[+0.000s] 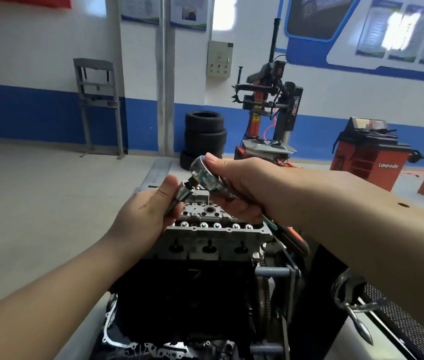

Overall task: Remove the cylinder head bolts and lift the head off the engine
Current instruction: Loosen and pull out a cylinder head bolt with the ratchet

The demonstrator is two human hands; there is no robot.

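The right hand (234, 188) grips a ratchet wrench (207, 175) just behind its round chrome head, thumb laid over the top; the orange-and-black handle (291, 237) sticks out toward the near right under the wrist. The left hand (148, 211) pinches the socket extension (179, 197) hanging from the ratchet head, fingers curled round the shaft. Both are held above the cylinder head (205, 229), which sits on the dark engine block (185, 294) directly below. Far behind stand stacked tyres (204, 133), a tyre changer (270, 100) and a red wheel balancer (369, 152) at the far right.
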